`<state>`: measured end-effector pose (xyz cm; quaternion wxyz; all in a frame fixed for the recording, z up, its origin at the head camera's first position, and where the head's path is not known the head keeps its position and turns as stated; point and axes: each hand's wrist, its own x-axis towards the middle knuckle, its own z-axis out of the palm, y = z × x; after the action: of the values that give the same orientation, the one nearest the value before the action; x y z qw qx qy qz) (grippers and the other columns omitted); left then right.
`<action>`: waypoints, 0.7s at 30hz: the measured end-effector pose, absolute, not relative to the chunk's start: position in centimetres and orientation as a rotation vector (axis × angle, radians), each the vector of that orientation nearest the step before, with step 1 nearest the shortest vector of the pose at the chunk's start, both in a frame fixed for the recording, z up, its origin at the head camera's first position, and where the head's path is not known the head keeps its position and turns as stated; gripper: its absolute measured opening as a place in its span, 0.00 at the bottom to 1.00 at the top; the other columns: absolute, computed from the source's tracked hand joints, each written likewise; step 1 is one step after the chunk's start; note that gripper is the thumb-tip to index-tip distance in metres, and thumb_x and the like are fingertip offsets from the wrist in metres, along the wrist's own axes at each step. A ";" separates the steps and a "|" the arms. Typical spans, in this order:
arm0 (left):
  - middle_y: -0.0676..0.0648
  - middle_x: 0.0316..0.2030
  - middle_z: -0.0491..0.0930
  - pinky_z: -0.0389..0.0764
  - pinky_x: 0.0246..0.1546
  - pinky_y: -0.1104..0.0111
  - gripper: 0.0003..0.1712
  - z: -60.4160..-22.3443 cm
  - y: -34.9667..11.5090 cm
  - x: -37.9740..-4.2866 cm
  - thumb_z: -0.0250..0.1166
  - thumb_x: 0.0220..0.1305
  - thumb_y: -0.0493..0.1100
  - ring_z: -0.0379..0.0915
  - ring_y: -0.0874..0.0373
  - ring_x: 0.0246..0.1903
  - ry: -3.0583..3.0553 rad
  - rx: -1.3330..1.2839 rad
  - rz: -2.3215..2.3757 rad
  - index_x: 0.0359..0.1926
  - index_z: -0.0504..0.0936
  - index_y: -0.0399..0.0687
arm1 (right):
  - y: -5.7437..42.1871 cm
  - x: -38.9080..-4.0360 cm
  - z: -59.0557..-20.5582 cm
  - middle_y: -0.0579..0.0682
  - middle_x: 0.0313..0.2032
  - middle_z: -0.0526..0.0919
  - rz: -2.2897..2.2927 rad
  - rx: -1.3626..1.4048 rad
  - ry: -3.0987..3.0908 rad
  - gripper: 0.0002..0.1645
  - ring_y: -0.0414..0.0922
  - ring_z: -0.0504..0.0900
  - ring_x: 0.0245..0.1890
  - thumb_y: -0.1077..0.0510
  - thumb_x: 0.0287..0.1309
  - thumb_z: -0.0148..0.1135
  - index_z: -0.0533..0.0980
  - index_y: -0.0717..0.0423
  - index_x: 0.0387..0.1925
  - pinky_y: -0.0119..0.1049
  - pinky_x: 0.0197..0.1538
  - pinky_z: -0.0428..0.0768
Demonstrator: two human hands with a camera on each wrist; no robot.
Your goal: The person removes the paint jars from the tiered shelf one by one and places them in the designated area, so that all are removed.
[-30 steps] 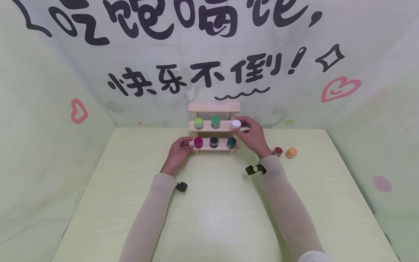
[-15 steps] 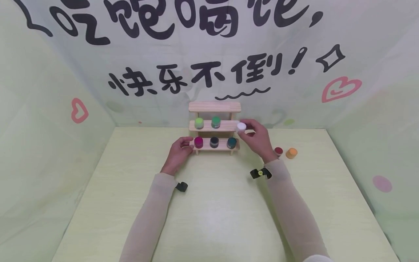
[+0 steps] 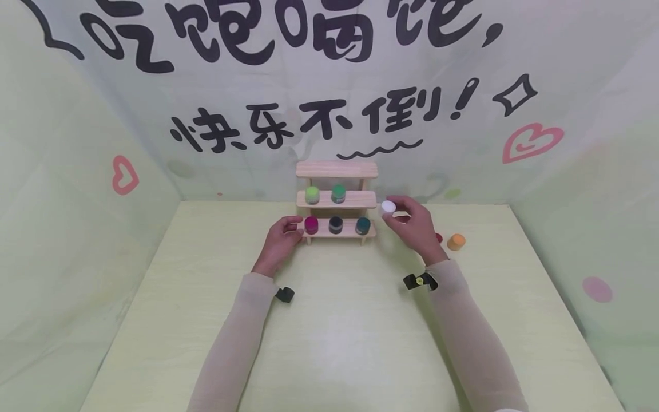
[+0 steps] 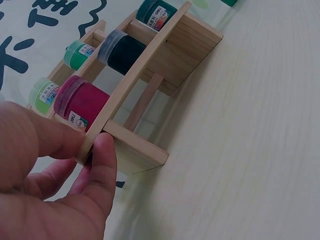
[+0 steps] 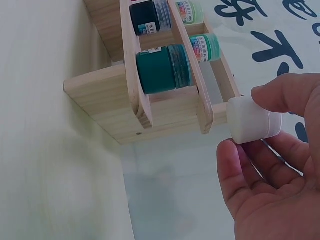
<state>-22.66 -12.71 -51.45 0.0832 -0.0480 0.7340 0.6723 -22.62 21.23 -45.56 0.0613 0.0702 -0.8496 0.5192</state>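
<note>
"Just off the right end of the middle shelf (image 3: 360, 199), what am I seeing?"

"A white jar (image 3: 388, 208), held up by the right hand (image 3: 416, 226). I see thumb and fingers pinching it from opposite sides."

"And the wooden rack (image 3: 337, 169) beside it?"

"Standing on the table (image 3: 329, 320). On my wrist feed, the left hand (image 3: 280, 237) has thumb and fingers clamped on the left end of its lowest shelf (image 3: 349, 228)."

"Which jars can I count?"

"Left to right, light green jar (image 3: 312, 195) and green jar (image 3: 338, 194) on the middle; magenta jar (image 3: 311, 225), dark jar (image 3: 336, 225), teal jar (image 3: 362, 226) below."

"Farther out?"

"I catch a red jar (image 3: 439, 238), mostly hidden by the right hand, and an orange jar (image 3: 456, 242) near it. Behind everything, a pale backdrop (image 3: 257, 177) with black lettering (image 3: 327, 123)."
</note>
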 end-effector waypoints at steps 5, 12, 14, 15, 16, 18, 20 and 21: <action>0.40 0.53 0.76 0.85 0.55 0.65 0.21 -51.5 -12.8 -22.6 0.63 0.69 0.36 0.79 0.52 0.49 2.179 -0.166 2.006 0.61 0.76 0.45 | 22.2 -22.1 -46.2 0.52 0.59 0.81 1.539 0.195 -2.596 0.28 0.47 0.79 0.57 0.50 0.64 0.69 0.76 0.51 0.63 0.23 0.51 0.83; 0.40 0.53 0.76 0.86 0.53 0.67 0.21 -51.5 -12.8 -22.7 0.63 0.69 0.37 0.78 0.51 0.49 2.186 -0.175 1.992 0.62 0.76 0.46 | 23.3 -21.3 -46.5 0.51 0.58 0.81 1.546 0.181 -2.588 0.28 0.46 0.79 0.56 0.49 0.64 0.69 0.76 0.51 0.63 0.21 0.50 0.83; 0.40 0.53 0.76 0.86 0.53 0.67 0.21 -51.5 -12.8 -22.7 0.63 0.69 0.37 0.78 0.51 0.49 2.179 -0.170 2.000 0.61 0.76 0.46 | 23.6 -21.1 -46.6 0.50 0.57 0.81 1.543 0.170 -2.590 0.28 0.45 0.79 0.56 0.49 0.63 0.69 0.76 0.51 0.63 0.20 0.49 0.82; 0.40 0.53 0.76 0.86 0.53 0.67 0.21 -51.5 -12.8 -22.7 0.63 0.69 0.36 0.78 0.51 0.49 2.176 -0.165 2.003 0.62 0.76 0.45 | 23.7 -21.0 -46.6 0.50 0.57 0.81 1.533 0.169 -2.593 0.28 0.45 0.79 0.55 0.49 0.64 0.69 0.76 0.50 0.63 0.20 0.48 0.82; 0.40 0.53 0.76 0.86 0.53 0.67 0.21 -51.5 -12.8 -22.7 0.63 0.69 0.36 0.78 0.51 0.49 2.173 -0.164 2.005 0.62 0.76 0.45 | 23.9 -20.9 -46.7 0.50 0.57 0.81 1.524 0.167 -2.596 0.28 0.44 0.79 0.55 0.49 0.64 0.68 0.76 0.50 0.63 0.20 0.48 0.82; 0.40 0.53 0.76 0.86 0.53 0.67 0.21 -51.5 -12.8 -22.7 0.63 0.69 0.36 0.78 0.51 0.48 2.172 -0.164 2.005 0.62 0.76 0.46 | 24.3 -20.7 -46.9 0.50 0.57 0.81 1.504 0.165 -2.603 0.28 0.45 0.80 0.54 0.49 0.64 0.68 0.76 0.50 0.63 0.20 0.47 0.82; 0.40 0.53 0.76 0.86 0.54 0.67 0.21 -51.5 -12.8 -22.7 0.63 0.69 0.37 0.79 0.51 0.48 2.173 -0.168 2.001 0.61 0.76 0.46 | 24.7 -20.6 -47.0 0.51 0.57 0.81 1.499 0.163 -2.603 0.28 0.45 0.80 0.54 0.49 0.64 0.68 0.76 0.52 0.63 0.20 0.47 0.82; 0.40 0.53 0.76 0.86 0.54 0.66 0.21 -51.4 -12.8 -22.7 0.63 0.69 0.37 0.79 0.51 0.48 2.171 -0.169 2.001 0.61 0.76 0.46 | 24.9 -20.5 -47.1 0.51 0.57 0.81 1.498 0.161 -2.604 0.28 0.46 0.80 0.54 0.49 0.64 0.68 0.76 0.52 0.63 0.19 0.47 0.82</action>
<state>-22.72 -12.82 -51.44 0.0919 -0.0569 0.7310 0.6737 -20.51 24.92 -47.11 0.0667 0.0535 -0.8636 0.4968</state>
